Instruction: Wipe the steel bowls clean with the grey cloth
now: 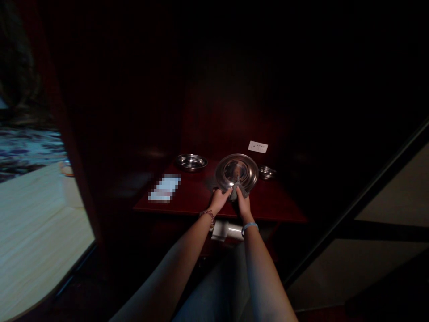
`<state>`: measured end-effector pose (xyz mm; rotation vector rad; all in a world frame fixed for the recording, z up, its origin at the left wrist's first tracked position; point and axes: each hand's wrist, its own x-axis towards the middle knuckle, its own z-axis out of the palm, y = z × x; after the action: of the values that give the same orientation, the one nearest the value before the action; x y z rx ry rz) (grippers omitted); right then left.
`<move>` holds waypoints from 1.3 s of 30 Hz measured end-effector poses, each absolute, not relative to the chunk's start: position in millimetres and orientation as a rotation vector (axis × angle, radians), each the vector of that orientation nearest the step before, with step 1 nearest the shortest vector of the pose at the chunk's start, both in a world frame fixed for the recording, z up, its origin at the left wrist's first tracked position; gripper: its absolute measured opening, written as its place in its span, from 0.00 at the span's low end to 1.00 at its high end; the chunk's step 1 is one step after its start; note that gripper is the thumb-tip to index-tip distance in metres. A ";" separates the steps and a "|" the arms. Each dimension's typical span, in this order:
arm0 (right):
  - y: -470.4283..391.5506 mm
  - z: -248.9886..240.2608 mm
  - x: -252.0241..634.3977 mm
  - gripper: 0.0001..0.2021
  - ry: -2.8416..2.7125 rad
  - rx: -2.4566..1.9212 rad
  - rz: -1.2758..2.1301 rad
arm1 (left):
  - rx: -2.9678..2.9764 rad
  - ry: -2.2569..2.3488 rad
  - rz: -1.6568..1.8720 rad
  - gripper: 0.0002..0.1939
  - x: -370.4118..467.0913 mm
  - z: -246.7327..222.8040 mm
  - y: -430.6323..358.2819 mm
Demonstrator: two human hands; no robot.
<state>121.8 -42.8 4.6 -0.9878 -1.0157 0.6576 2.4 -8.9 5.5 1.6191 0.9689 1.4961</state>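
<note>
A round, shiny metal dish (250, 172) with a dark, stained-looking middle is held tilted up over the dark red shelf. My left hand (220, 199) is closed on its near rim, thumb on top. Beside it, my right hand (243, 203) is closed at the same rim, pressing a bunched grey cloth (234, 191) against the dish. Both thumbs lie close together by the cloth. The fingers under the dish are hidden.
On the red shelf (191, 201) are a shallow metal dish (191, 163) at back left, a small metal bowl (267, 172) at right, and a blurred-out pale rectangle (165, 188). A white socket plate (258, 146) is on the back wall. White items (231, 230) lie below the shelf.
</note>
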 end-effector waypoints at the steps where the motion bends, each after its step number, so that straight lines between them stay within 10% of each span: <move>1: -43.1 4.9 121.6 0.23 -1.018 -0.987 0.657 | 1.619 0.973 1.500 0.17 2.3 5.4 -8.8; 39: -41.7 4.4 119.3 0.23 -0.997 -0.969 0.665 | 1.469 1.087 1.724 0.13 -1.0 9.3 -11.6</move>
<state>119.3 -41.7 4.4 -0.9693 -0.9972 0.6652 -1.0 -11.6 9.3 1.4692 1.0874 1.7235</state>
